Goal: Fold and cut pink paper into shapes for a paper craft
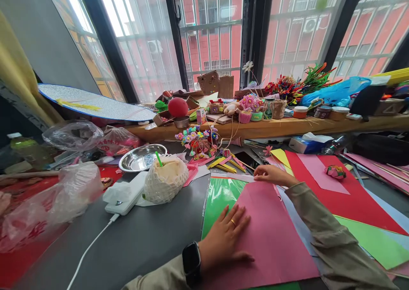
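A sheet of pink paper [271, 234] lies at a slant over green paper [220, 192] in a shiny clear plastic sleeve [231, 177] on the dark table. My left hand [223, 236], with a ring and a black watch, rests flat on the pink sheet, fingers spread. At the top edge of the sleeve, my right hand [271, 175] has its fingers closed in a pinch on the plastic. Its fingertips are close to the end of a thin stick [245, 165]. The lower part of the green paper is hidden beneath the pink sheet.
Red paper [306, 179] and light green paper [373, 241] lie to the right. Left of the sleeve are a net-wrapped cup [166, 179], a white power bank [128, 198] with a cable, and a metal plate [140, 157]. Craft flowers [196, 140] stand behind, below a cluttered wooden sill [153, 132].
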{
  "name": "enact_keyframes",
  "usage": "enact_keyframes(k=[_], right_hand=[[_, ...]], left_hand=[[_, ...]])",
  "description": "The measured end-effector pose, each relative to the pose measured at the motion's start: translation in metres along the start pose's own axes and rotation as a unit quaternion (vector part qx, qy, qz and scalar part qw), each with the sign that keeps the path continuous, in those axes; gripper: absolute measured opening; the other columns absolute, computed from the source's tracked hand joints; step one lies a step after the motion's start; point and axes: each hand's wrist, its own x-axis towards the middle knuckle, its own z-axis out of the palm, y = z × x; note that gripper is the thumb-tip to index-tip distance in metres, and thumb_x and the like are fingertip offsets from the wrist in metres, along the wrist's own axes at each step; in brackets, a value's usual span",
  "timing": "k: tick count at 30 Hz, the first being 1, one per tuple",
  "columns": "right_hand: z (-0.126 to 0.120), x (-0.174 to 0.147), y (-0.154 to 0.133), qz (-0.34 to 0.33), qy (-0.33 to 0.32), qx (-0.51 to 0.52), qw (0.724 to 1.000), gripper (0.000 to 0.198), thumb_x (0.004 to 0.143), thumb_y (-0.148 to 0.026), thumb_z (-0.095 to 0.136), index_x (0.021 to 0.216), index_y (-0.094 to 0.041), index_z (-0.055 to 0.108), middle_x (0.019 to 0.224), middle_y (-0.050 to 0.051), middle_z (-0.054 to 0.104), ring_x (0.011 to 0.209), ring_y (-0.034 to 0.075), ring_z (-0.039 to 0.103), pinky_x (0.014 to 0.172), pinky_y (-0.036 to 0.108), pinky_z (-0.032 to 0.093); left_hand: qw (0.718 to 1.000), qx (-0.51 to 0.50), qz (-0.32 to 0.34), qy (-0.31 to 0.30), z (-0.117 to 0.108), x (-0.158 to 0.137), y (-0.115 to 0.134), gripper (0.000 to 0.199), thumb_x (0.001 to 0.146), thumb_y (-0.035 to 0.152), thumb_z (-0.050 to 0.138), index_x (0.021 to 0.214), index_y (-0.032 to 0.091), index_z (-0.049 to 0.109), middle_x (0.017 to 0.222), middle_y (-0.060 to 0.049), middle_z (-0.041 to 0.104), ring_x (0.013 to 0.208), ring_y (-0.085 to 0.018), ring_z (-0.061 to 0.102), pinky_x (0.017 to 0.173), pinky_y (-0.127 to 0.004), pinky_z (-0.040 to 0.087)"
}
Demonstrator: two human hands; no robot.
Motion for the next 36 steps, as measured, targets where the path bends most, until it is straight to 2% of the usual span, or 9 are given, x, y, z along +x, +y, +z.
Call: enact_keyframes(k=[4, 10, 16, 21, 24, 26, 29, 32, 36], right_hand=[[-0.011, -0.011, 0.005, 0.105, 0.000, 0.133, 0.986, 0.039, 0.065, -0.049, 0.052, 0.083, -0.014, 0.052, 0.064, 0.003, 0.056, 0.057, 0.015, 0.057, 0.052, 0.026, 0.046], [-0.005, -0.044, 0.002, 0.048, -0.037, 0.265, 0.962, 0.045, 0.068, -0.043, 0.054, 0.100, -0.013, 0.048, 0.079, 0.005, 0.058, 0.074, 0.015, 0.058, 0.068, 0.029, 0.047], [0.004, -0.092, -0.004, 0.078, -0.106, 0.280, 0.951, 0.046, 0.074, -0.048, 0.043, 0.103, -0.014, 0.053, 0.092, 0.010, 0.057, 0.071, 0.016, 0.059, 0.067, 0.032, 0.047], [0.016, -0.115, -0.008, 0.058, -0.086, 0.210, 0.972, 0.048, 0.080, -0.048, 0.031, 0.107, -0.014, 0.052, 0.085, 0.010, 0.059, 0.061, 0.014, 0.057, 0.051, 0.027, 0.045], [0.018, -0.119, -0.016, 0.014, -0.097, 0.130, 0.987, 0.043, 0.082, -0.044, 0.031, 0.106, -0.017, 0.054, 0.072, 0.005, 0.060, 0.060, 0.014, 0.056, 0.060, 0.028, 0.046], [0.019, -0.119, -0.020, -0.009, -0.090, 0.097, 0.991, 0.041, 0.083, -0.043, 0.030, 0.108, -0.020, 0.053, 0.081, 0.005, 0.061, 0.068, 0.015, 0.056, 0.066, 0.029, 0.045], [0.029, -0.114, -0.020, -0.032, -0.011, 0.047, 0.998, 0.044, 0.082, -0.044, 0.031, 0.118, -0.023, 0.044, 0.107, 0.007, 0.055, 0.093, 0.021, 0.052, 0.076, 0.032, 0.044], [0.046, -0.103, -0.019, -0.088, 0.064, -0.032, 0.994, 0.057, 0.078, -0.052, 0.030, 0.128, -0.024, 0.027, 0.129, 0.007, 0.034, 0.116, 0.023, 0.033, 0.092, 0.038, 0.032], [0.071, -0.083, -0.028, -0.163, 0.067, -0.154, 0.972, 0.069, 0.074, -0.057, 0.032, 0.131, -0.023, 0.014, 0.137, 0.006, 0.014, 0.123, 0.026, 0.016, 0.097, 0.043, 0.022]], left_hand=[[0.999, 0.026, -0.033, 0.013, 0.004, -0.007, -0.003, 0.075, 0.071, 0.065, 0.024, 0.130, 0.018, 0.015, 0.135, -0.011, 0.014, 0.123, -0.027, 0.010, 0.097, -0.050, 0.012], [0.998, 0.034, -0.050, 0.028, -0.001, -0.009, -0.008, 0.069, 0.074, 0.062, 0.026, 0.128, 0.020, 0.021, 0.134, -0.009, 0.021, 0.122, -0.027, 0.016, 0.097, -0.049, 0.017], [0.997, 0.038, -0.053, 0.037, -0.002, -0.008, -0.007, 0.067, 0.076, 0.059, 0.024, 0.129, 0.017, 0.021, 0.134, -0.011, 0.019, 0.122, -0.027, 0.015, 0.097, -0.047, 0.019], [0.998, 0.036, -0.049, 0.035, -0.002, -0.008, -0.007, 0.067, 0.076, 0.060, 0.024, 0.128, 0.018, 0.021, 0.134, -0.010, 0.021, 0.122, -0.026, 0.016, 0.097, -0.046, 0.020], [0.998, 0.032, -0.044, 0.033, -0.003, -0.009, -0.008, 0.067, 0.076, 0.059, 0.024, 0.128, 0.018, 0.022, 0.133, -0.011, 0.022, 0.122, -0.026, 0.018, 0.097, -0.044, 0.022], [0.998, 0.032, -0.037, 0.030, -0.003, -0.009, -0.010, 0.066, 0.077, 0.058, 0.024, 0.128, 0.017, 0.023, 0.133, -0.012, 0.023, 0.122, -0.026, 0.018, 0.097, -0.044, 0.021], [0.999, 0.026, -0.014, 0.030, -0.005, -0.007, -0.015, 0.063, 0.078, 0.056, 0.026, 0.127, 0.017, 0.025, 0.133, -0.012, 0.024, 0.122, -0.026, 0.019, 0.098, -0.043, 0.020], [0.999, 0.015, 0.015, 0.034, -0.010, -0.002, -0.020, 0.055, 0.081, 0.050, 0.029, 0.126, 0.019, 0.027, 0.132, -0.010, 0.026, 0.121, -0.024, 0.021, 0.098, -0.040, 0.021], [0.998, -0.001, 0.037, 0.047, -0.017, 0.004, -0.023, 0.041, 0.083, 0.037, 0.033, 0.121, 0.020, 0.034, 0.129, -0.007, 0.033, 0.119, -0.021, 0.027, 0.098, -0.036, 0.023]])
